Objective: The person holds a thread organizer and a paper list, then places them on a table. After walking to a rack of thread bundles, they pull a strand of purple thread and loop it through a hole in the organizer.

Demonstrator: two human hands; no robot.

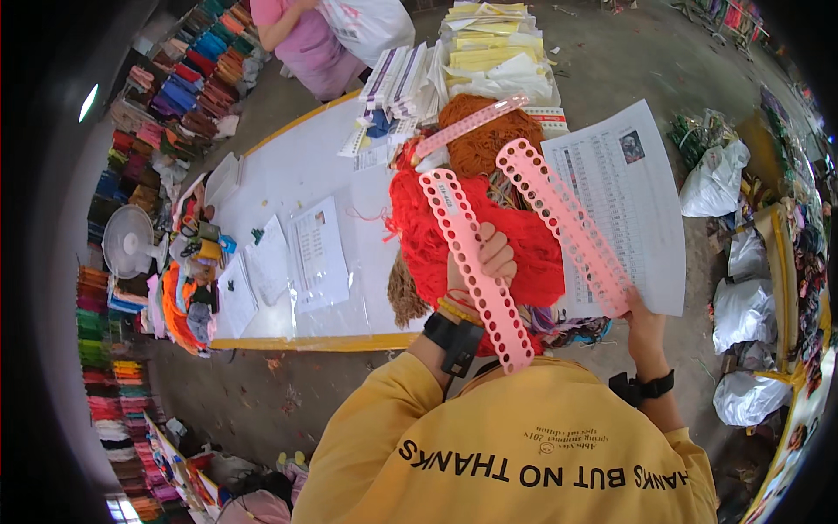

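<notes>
Our left hand [483, 266] grips a pink perforated strip [476, 271] together with a bundle of red yarn [489, 240], raised over the table's near edge. Our right hand [644, 325] pinches a printed sheet [624, 205] and a second pink strip [563, 223] off the table's near right corner. Orange-brown yarn [476, 140] sits behind the red. White table [288, 170] carries loose papers [316, 253]; yellow packets [493, 48] are stacked at its far end. Another person [301, 39] stands beyond the far left corner.
</notes>
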